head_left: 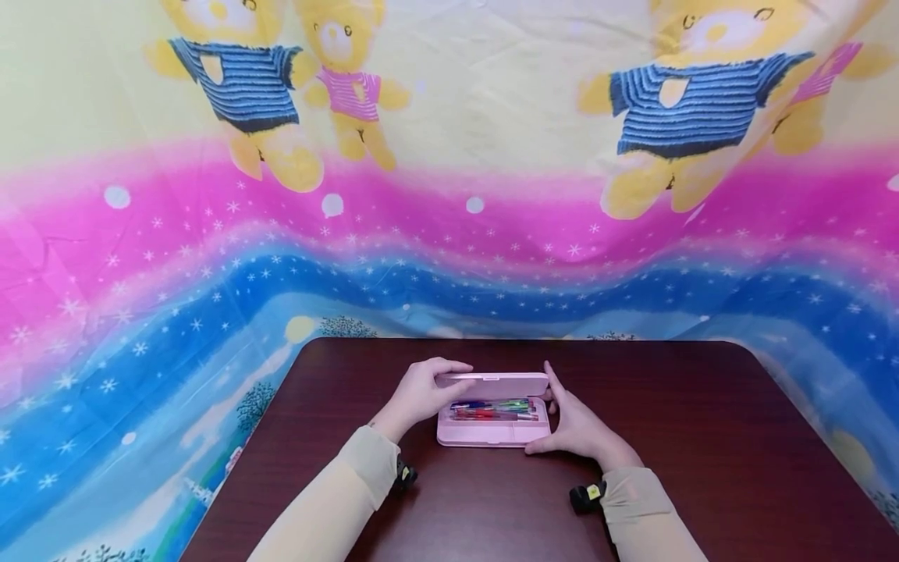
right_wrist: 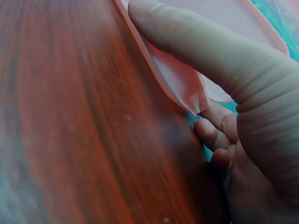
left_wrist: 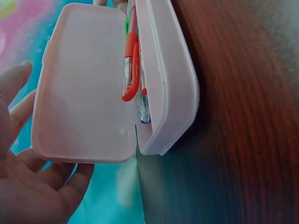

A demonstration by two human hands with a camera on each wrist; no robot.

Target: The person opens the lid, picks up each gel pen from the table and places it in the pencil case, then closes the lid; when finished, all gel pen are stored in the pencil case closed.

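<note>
A pink pencil case (head_left: 474, 435) lies on the table with its lid (head_left: 516, 384) raised. Inside, several pens (head_left: 492, 409) lie in the long compartment; red and orange ones show most in the left wrist view. At the lid's left end, my left hand (head_left: 425, 390) holds it, with some fingers passing behind the lid (left_wrist: 84, 88). My right hand (head_left: 584, 425) grips the right end of the case, its thumb (right_wrist: 187, 28) along the front edge and its other fingers around the end and back. Part of the pens is hidden by the case wall in the left wrist view.
The dark brown wooden table (head_left: 702, 437) has rounded far corners. A patterned cloth (head_left: 449, 234) with teddy bears hangs behind the table and along its sides. Small black devices (head_left: 587, 497) are worn at both wrists.
</note>
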